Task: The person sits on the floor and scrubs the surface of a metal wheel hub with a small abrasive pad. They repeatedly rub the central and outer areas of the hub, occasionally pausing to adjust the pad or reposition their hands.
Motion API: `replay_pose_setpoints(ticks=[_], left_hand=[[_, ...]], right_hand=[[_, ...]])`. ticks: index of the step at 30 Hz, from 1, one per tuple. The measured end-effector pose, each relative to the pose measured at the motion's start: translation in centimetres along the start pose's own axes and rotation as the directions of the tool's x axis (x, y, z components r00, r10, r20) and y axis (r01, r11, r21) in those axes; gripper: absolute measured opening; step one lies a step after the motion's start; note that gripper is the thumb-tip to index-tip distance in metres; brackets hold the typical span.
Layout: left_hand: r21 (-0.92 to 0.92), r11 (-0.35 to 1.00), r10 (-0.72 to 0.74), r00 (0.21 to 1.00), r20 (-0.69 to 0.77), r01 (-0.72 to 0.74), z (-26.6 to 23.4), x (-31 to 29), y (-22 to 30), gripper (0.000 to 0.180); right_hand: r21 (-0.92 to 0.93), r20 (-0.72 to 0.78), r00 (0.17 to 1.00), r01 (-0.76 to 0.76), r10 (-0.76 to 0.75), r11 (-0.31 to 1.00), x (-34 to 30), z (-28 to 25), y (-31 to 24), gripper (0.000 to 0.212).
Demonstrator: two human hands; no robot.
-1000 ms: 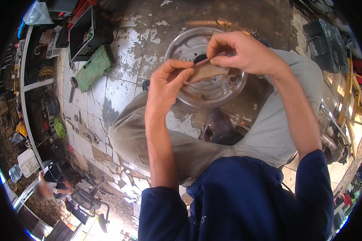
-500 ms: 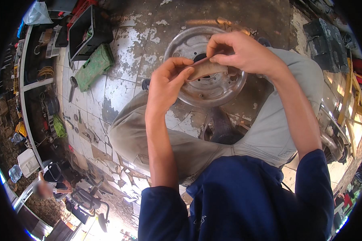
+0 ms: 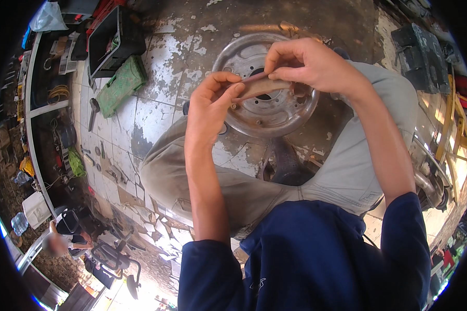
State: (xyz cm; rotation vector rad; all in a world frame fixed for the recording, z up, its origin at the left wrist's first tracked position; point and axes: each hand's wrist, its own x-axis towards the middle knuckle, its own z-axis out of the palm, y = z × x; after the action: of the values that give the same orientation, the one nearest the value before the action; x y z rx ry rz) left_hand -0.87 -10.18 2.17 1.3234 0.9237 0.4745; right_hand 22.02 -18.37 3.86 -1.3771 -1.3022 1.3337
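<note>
Between my two hands stretches a curved, tan-brown strip of sandpaper (image 3: 263, 87) with a reddish edge. My left hand (image 3: 210, 101) pinches one end of it between thumb and fingers. At its upper edge, the thumb and fingers of my right hand (image 3: 316, 67) close on the other end. Below the strip is a bare, worn steel wheel rim (image 3: 270, 127) with a dark centre hole and several small holes. The strip and my right hand hide part of the rim. My legs in pale trousers (image 3: 368, 140) are spread on either side of it.
To the left, a green case (image 3: 122, 87) lies by a black crate (image 3: 109, 44) on cracked tiles. Shelving (image 3: 49, 108) with tools lines the left side. A seated person (image 3: 70, 236) is at lower left. A dark box (image 3: 420, 58) stands at the right.
My left hand has shifted slightly left, and the sandpaper strip is more drawn out between my hands, showing a longer stretch of it. The wheel rim has stayed put.
</note>
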Motion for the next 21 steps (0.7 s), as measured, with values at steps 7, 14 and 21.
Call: replay_pose_setpoints(ticks=[7,14,21], left_hand=[[-0.035,0.999,0.004,0.999,-0.032,-0.005,-0.3,-0.2,0.1,0.015],[-0.030,0.999,0.039,0.999,-0.009,-0.039,-0.6,-0.3,0.2,0.018],[0.043,0.998,0.039,0.998,-0.043,-0.037,-0.4,-0.3,0.2,0.019]], right_hand=[[-0.052,-0.038,0.999,-0.032,0.030,0.998,-0.1,-0.1,-0.8,0.011],[-0.080,-0.092,0.994,0.055,-0.063,0.995,0.1,0.1,-0.1,0.014],[-0.088,-0.086,0.996,0.011,-0.019,0.996,0.1,0.1,0.0,0.014]])
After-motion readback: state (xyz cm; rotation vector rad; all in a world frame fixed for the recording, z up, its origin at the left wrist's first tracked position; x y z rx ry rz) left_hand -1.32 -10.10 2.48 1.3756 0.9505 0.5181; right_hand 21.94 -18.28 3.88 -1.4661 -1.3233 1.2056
